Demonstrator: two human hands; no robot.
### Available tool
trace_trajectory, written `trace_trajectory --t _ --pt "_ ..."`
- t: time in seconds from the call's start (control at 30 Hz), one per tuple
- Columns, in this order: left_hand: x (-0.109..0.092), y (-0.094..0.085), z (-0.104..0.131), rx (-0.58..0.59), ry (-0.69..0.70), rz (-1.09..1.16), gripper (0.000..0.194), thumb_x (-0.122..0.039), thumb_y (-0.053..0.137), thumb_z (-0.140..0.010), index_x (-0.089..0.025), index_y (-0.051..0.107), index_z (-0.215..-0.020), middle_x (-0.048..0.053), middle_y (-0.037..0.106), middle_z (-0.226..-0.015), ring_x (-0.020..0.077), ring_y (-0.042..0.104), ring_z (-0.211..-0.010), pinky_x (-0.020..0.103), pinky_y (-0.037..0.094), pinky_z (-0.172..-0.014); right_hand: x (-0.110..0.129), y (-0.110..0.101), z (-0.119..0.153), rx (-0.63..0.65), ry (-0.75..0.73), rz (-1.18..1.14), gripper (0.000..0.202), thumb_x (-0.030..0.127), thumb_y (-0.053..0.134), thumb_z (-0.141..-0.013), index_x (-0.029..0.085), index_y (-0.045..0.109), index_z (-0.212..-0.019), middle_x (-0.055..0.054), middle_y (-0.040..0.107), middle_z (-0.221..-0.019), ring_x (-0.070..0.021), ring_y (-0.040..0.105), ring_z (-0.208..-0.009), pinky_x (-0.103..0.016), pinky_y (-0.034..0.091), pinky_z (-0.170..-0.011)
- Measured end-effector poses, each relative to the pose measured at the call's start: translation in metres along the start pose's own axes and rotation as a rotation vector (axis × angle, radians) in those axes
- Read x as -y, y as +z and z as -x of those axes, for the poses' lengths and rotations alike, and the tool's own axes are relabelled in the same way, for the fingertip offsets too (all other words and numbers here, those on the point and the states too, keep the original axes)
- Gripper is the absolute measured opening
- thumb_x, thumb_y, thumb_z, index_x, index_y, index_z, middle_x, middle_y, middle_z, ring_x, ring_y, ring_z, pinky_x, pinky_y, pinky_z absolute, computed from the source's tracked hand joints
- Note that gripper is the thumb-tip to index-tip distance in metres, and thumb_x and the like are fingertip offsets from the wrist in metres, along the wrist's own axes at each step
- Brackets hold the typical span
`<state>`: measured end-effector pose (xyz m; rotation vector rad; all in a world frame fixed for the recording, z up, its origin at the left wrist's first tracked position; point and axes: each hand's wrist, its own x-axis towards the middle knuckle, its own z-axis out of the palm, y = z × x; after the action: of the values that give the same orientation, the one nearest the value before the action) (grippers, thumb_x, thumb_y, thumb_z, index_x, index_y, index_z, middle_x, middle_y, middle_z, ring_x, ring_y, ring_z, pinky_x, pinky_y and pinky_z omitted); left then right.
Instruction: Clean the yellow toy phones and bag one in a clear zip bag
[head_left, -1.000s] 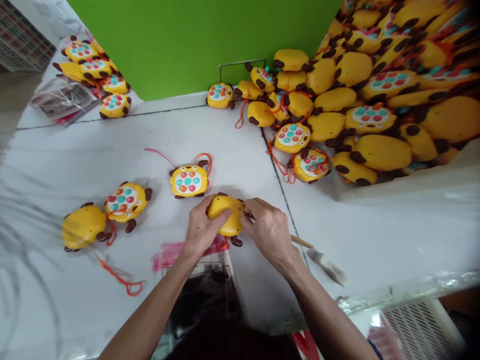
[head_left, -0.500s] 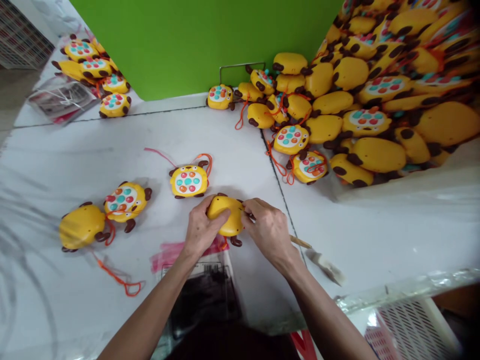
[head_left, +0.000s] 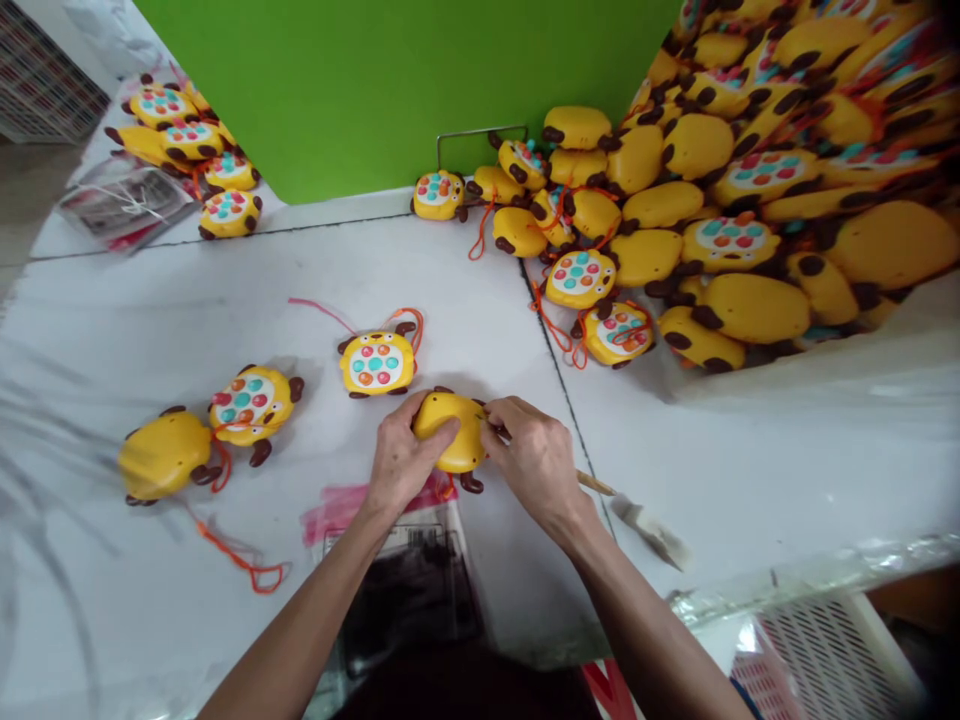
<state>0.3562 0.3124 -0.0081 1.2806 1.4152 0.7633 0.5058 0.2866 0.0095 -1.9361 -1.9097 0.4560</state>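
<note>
My left hand (head_left: 409,450) is closed around a yellow dog-shaped toy (head_left: 456,425), thumb across its plain back. The toy lies face down, its brown ears and feet sticking out. My right hand (head_left: 532,450) is closed at the toy's right side, fingertips against its edge. A brush (head_left: 649,535) with a wooden handle and pale bristles points out behind that hand; the grip on its handle is mostly hidden. Above my left hand lies a similar toy (head_left: 377,363), face up with coloured buttons and an orange cord. Further left are another face-up toy (head_left: 251,405) and a face-down one (head_left: 165,455).
A large heap of the same toys (head_left: 720,240) fills the right back. A green panel (head_left: 420,90) stands behind the white table (head_left: 337,265). At back left are several toys (head_left: 229,212) and a tied plastic packet (head_left: 127,205). A pink-edged plastic bag (head_left: 409,580) lies under my forearms.
Both hands stay on the same toy. The brush shifts very slightly; the other toys keep their places.
</note>
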Motion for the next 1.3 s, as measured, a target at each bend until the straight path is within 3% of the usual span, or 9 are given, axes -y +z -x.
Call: trace_trajectory --t 1.1,1.3 --pt "-0.001 -0.003 -0.002 -0.006 0.025 -0.007 0.035 -0.03 0.064 -0.07 -0.015 0.064 -0.102 0.004 0.066 -0.088 0.0199 0.061 -0.079 0.028 0.05 -0.069 0.0 0.001 0.0 -0.002 -0.003 -0.001 0.014 0.009 0.05 -0.076 0.018 0.06 -0.073 -0.002 0.067 -0.074 -0.0154 0.06 -0.065 -0.023 0.036 -0.057" --pt "-0.007 -0.016 -0.008 0.192 -0.062 0.249 0.043 -0.034 0.07 -0.064 -0.014 0.063 -0.102 0.004 0.066 -0.089 0.0202 0.062 -0.079 0.028 0.05 -0.069 -0.021 -0.016 0.014 -0.081 0.112 -0.342 0.011 0.015 0.051 -0.079 0.019 0.059 -0.071 -0.002 0.069 -0.078 -0.0144 0.062 -0.067 -0.023 0.043 -0.063"
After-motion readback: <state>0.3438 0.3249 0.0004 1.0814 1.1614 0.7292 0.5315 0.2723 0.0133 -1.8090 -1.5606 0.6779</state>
